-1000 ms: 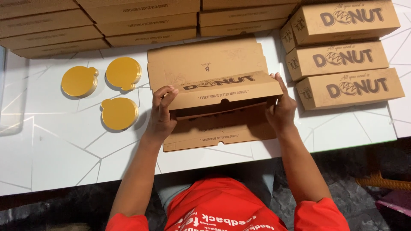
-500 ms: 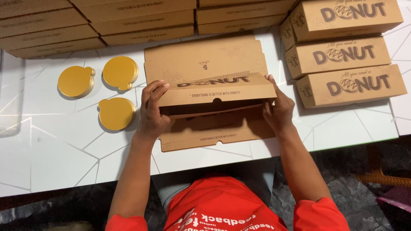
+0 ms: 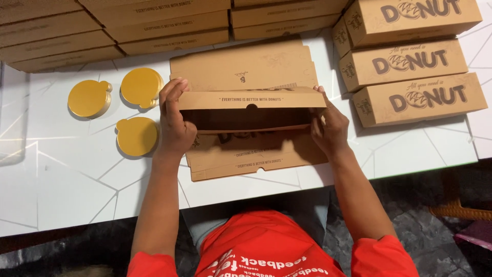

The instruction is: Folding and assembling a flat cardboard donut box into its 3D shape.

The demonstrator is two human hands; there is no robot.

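Head view: cardboard box [image 3: 251,100] held between left hand [image 3: 175,123] and right hand [image 3: 328,125].

A white table [image 3: 77,179] veined with thin lines stands over a dark mottled floor [image 3: 410,231].

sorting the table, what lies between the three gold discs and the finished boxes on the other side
In the head view, the half-folded cardboard box, held by left hand and right hand.
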